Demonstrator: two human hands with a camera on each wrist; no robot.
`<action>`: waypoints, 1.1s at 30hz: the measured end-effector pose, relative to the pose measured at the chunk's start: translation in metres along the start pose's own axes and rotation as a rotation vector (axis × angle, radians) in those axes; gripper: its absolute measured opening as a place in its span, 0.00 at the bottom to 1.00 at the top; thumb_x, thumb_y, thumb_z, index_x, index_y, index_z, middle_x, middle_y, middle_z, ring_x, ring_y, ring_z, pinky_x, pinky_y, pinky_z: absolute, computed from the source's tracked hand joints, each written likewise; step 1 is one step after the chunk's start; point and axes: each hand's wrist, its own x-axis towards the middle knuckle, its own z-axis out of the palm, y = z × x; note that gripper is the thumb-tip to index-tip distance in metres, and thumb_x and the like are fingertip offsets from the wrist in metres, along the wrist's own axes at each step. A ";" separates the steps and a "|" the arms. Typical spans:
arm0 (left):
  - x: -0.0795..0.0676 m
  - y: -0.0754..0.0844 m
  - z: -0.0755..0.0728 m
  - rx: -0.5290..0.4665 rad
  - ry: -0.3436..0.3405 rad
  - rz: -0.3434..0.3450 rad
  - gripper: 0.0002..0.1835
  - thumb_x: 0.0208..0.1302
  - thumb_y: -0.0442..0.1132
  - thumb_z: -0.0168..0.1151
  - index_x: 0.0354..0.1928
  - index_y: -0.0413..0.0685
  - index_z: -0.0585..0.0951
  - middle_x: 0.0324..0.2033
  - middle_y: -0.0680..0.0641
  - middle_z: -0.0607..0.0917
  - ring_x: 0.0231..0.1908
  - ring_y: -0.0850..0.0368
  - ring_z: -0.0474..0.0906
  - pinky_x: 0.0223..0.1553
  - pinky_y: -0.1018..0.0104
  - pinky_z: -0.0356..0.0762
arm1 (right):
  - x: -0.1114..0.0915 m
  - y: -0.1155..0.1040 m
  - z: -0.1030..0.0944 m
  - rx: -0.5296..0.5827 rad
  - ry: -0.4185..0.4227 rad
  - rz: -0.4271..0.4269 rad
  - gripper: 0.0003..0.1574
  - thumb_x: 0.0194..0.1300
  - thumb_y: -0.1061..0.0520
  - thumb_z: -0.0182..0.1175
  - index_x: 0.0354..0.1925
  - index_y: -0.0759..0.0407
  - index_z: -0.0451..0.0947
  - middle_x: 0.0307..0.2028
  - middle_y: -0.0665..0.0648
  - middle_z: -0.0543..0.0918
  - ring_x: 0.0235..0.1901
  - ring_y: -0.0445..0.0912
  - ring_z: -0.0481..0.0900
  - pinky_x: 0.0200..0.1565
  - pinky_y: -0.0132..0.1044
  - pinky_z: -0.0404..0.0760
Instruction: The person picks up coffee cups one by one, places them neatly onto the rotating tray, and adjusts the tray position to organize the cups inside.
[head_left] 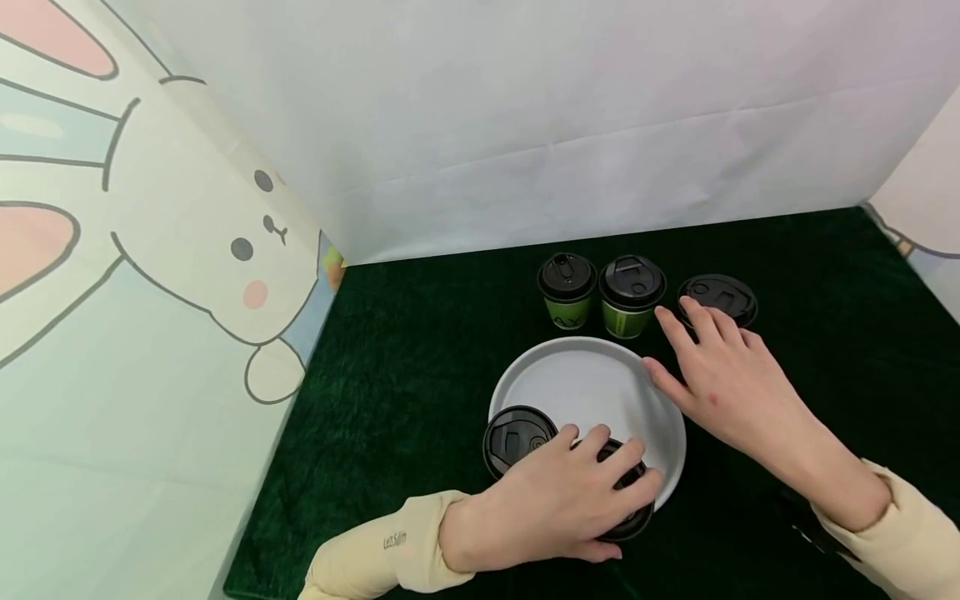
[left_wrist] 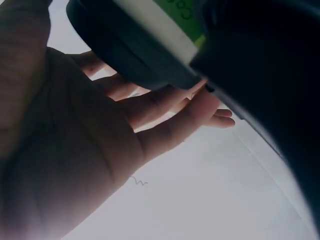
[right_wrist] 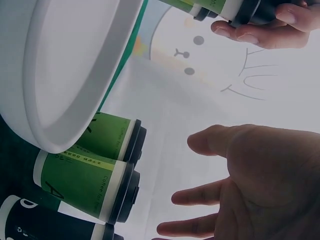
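My left hand (head_left: 558, 500) grips a paper coffee cup (head_left: 632, 525) from above, its fingers spread around the black lid, at the front of a round grey tray (head_left: 504, 375). Beside it, at the tray's left front, stands another cup with a black lid (head_left: 513, 433). In the left wrist view, the lid (left_wrist: 125, 45) and part of a green cup wall show close to the fingers. My right hand (head_left: 731, 387) hovers over the tray's right edge with fingers extended, holding nothing. Its fingertips are near a dark cup (right_wrist: 50, 220) with a black lid (head_left: 720, 297).
Two green cups with black lids, the left one (head_left: 566, 292) and the right one (head_left: 632, 296), stand behind the tray. Dark green cloth (head_left: 405, 375) covers the table. A white backdrop (head_left: 562, 125) rises behind, and a rabbit-print panel (head_left: 187, 208) stands at left.
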 end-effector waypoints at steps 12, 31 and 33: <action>-0.001 0.004 0.002 -0.006 -0.020 0.012 0.43 0.56 0.78 0.57 0.67 0.60 0.69 0.59 0.53 0.75 0.46 0.58 0.77 0.41 0.70 0.79 | -0.003 -0.001 0.002 0.014 -0.028 0.012 0.42 0.66 0.44 0.64 0.69 0.66 0.68 0.66 0.75 0.67 0.59 0.71 0.71 0.46 0.68 0.74; -0.002 0.006 0.006 -0.015 -0.040 -0.034 0.45 0.55 0.78 0.57 0.68 0.60 0.67 0.58 0.52 0.74 0.46 0.57 0.78 0.41 0.69 0.80 | -0.004 -0.003 0.008 0.033 -0.080 0.002 0.41 0.67 0.43 0.64 0.68 0.66 0.69 0.65 0.76 0.68 0.58 0.72 0.72 0.47 0.69 0.74; -0.002 0.006 0.007 -0.011 -0.040 -0.038 0.46 0.56 0.79 0.56 0.69 0.60 0.66 0.59 0.52 0.74 0.47 0.57 0.77 0.41 0.69 0.80 | -0.005 -0.003 0.010 0.033 -0.064 -0.016 0.41 0.66 0.44 0.64 0.68 0.67 0.69 0.65 0.76 0.68 0.57 0.72 0.72 0.46 0.69 0.74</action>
